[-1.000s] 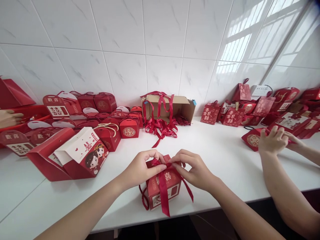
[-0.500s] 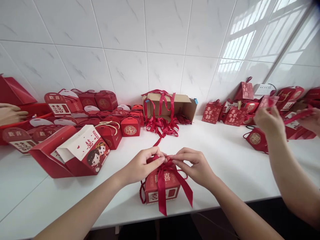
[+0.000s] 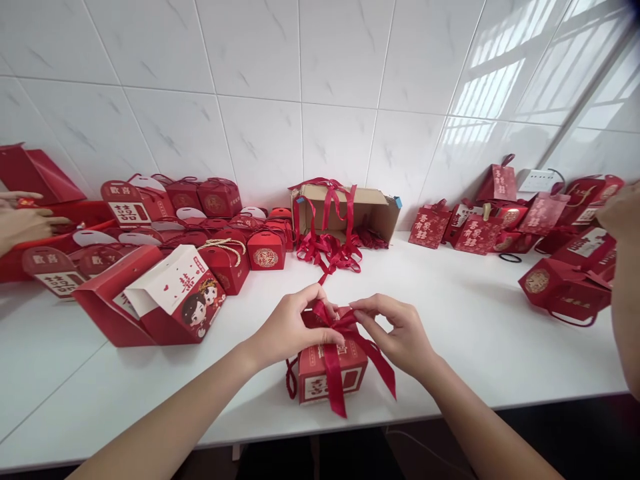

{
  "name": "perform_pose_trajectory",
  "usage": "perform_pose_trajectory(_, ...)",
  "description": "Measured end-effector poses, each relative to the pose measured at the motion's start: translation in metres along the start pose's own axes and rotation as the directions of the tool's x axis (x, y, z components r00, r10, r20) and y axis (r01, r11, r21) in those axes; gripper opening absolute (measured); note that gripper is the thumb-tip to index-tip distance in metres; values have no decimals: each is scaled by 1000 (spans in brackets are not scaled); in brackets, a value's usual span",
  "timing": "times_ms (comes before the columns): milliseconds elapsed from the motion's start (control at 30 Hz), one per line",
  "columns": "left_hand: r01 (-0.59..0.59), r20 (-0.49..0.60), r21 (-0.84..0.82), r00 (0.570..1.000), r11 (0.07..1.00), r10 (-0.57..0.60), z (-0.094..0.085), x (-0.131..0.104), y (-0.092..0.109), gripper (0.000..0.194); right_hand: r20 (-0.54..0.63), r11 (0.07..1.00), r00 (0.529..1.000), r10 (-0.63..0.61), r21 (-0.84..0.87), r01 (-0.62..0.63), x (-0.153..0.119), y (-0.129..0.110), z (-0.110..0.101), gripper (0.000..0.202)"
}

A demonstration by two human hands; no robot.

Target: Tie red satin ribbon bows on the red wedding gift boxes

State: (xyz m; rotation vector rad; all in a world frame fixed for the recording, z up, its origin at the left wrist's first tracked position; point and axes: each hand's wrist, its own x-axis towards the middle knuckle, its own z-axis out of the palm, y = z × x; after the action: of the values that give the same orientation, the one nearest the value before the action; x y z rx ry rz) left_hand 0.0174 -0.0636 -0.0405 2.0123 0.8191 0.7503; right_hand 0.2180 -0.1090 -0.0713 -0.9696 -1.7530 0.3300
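Note:
A small red gift box (image 3: 355,373) with white and gold print stands near the table's front edge. Across its top lies a red ribbon (image 3: 336,380), knotted into a bow, with two tails hanging down the front and right side. My left hand (image 3: 293,328) curls round the bow's left loop, thumb in front and fingers behind. On the other side, my right hand (image 3: 395,331) pinches the right loop between thumb and fingertips. A twisted dark red cord (image 3: 291,379) hangs at the box's left side. The exact grip of my left fingertips is partly hidden.
Behind, a cardboard box (image 3: 387,223) lies on its side with loose red ribbons (image 3: 330,253) spilling out. Many red gift boxes (image 3: 267,250) crowd the left; a white-topped box (image 3: 170,287) stands in front. More boxes (image 3: 565,293) and another person's arm (image 3: 625,287) are at right; a co-worker's hand (image 3: 25,223) is far left.
My left thumb has moved down and away from the fingertips, round the bow's loop. My right hand stays at the bow. The co-worker's arm at right has moved outward, and a box there has shifted.

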Motion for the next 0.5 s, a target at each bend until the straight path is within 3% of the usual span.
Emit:
perform_pose_trajectory(100,-34,-59,51,998,998,37,0,0,-1,23,-7,1000,1000,1,-7,-1,1,-2,-2,16)
perform_pose_trajectory(333,-25,-169,245,983,969,68,0,4,-5,29,-10,1000,1000,-7,-16,7,1,-3,-2,15)
perform_pose_trajectory(500,15,-121,195,993,981,9,2,3,1,22,-8,1000,1000,14,1,-14,1,-2,0,16)
